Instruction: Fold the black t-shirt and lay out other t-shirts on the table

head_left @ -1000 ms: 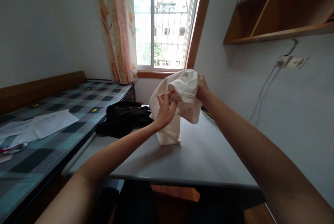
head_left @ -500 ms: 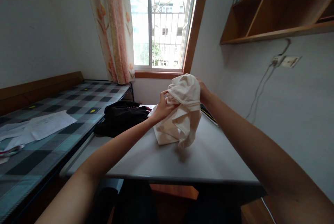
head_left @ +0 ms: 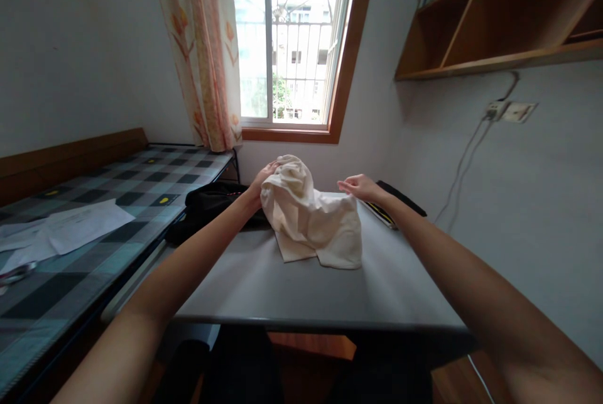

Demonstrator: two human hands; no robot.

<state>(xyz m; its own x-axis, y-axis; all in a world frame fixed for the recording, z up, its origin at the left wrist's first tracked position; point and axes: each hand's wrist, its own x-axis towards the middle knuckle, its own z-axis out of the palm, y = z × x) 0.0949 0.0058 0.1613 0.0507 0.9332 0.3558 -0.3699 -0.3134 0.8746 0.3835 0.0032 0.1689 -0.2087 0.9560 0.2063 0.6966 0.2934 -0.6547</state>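
A cream-coloured cloth [head_left: 313,218] lies crumpled and partly raised on the pale table [head_left: 282,297], its lower edges resting on the tabletop. My left hand [head_left: 267,179] grips the raised, bunched upper left part of the cloth, with some fingers hidden behind it. Over the far right part of the cloth is my right hand [head_left: 357,186], its fingers drawn together in a pinch near the cloth's upper right edge. Whatever is between those fingertips is too small to make out.
A black garment [head_left: 207,206] lies at the table's left. Dark and yellow-edged flat items [head_left: 396,203] sit at the back right. Papers [head_left: 80,228] rest on the checked bed [head_left: 94,266] at left. A wooden shelf [head_left: 471,58] hangs at upper right.
My left hand has moved left with the bunched part of the cloth. My right hand has come down from behind the cloth, whose right part now lies lower and more spread on the table.
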